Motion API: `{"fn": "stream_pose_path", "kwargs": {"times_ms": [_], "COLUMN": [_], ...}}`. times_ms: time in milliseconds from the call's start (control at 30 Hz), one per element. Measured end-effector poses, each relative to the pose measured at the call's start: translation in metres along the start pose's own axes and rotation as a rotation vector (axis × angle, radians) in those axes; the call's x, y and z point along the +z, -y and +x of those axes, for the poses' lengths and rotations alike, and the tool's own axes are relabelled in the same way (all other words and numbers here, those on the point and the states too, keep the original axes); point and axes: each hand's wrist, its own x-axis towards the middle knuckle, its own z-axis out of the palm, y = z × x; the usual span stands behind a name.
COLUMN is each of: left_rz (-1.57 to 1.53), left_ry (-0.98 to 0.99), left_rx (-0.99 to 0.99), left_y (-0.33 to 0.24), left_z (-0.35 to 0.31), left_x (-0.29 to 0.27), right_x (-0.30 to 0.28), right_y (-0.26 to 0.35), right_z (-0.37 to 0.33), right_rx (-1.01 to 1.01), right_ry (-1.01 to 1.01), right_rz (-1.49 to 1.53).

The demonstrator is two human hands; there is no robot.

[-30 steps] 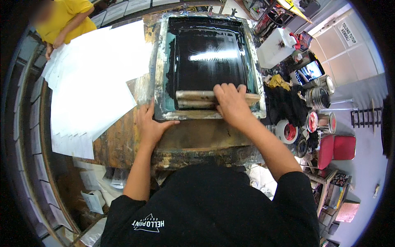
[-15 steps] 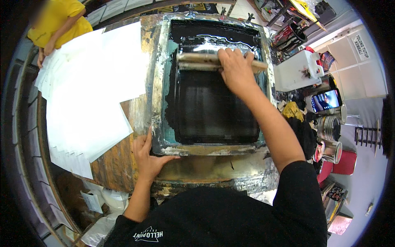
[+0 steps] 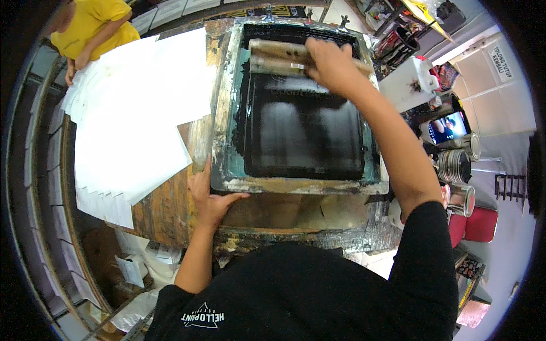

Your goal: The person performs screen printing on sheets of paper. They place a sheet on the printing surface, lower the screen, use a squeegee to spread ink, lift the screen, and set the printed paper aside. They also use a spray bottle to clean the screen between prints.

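A screen printing frame (image 3: 318, 186) with worn, ink-stained edges lies on the table, its dark mesh (image 3: 307, 136) coated in glossy black ink. My right hand (image 3: 330, 65) is wrapped round a long wooden squeegee (image 3: 276, 50), which lies across the far part of the mesh and looks blurred. Faint lettering shows on the mesh just nearer than the squeegee. At the frame's near left corner rests my left hand (image 3: 209, 196), thumb stretched along the near edge and fingers pointing up the left side. The squeegee's blade edge cannot be made out.
Overlapping white paper sheets (image 3: 142, 108) cover the table's left. Beyond them stands a person in a yellow shirt (image 3: 94, 28). To the right are a white jerrycan (image 3: 406, 85), a lit phone (image 3: 448, 128) and metal cans (image 3: 455, 165). Clamps (image 3: 269, 12) stand at the far edge.
My right hand has pushed the squeegee away from me, toward the frame's far end, and it now shows two bars wider apart. My left hand stays at the near left corner.
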Motion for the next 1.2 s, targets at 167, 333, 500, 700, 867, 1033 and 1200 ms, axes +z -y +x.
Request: {"fn": "stream_pose_path", "kwargs": {"times_ms": [167,333,500,700,867,1033,1200], "left_rz": [-0.350,-0.701,-0.774,-0.866,-0.088,0.299,-0.038], "left_ry": [-0.083,-0.214,-0.372,-0.384,-0.161,-0.061,0.048], "left_rx": [-0.091,-0.025,0.017,0.034,0.296,0.463,0.350], "left_y": [-0.011,-0.050,-0.119,0.013,0.057,0.076,0.055], "left_z": [0.002,0.028,0.100,0.214,0.314,0.352,0.346], "left_x": [0.006,-0.012,-0.054,0.039,0.142,0.187,0.174], "right_x": [-0.046,-0.089,-0.140,-0.204,-0.219,-0.228,-0.235], "right_y": [0.066,0.116,0.094,0.081,0.076,0.066,0.066], "right_z": [-0.140,-0.188,-0.147,-0.098,-0.075,-0.068,-0.065], "right_rx": [-0.121,-0.002,0.012,0.033,0.104,0.101,0.119], "right_ry": [-0.046,-0.156,-0.640,-0.618,-0.623,-0.568,-0.551], "right_rz": [0.074,0.062,-0.145,-0.055,-0.066,-0.002,0.034]}}
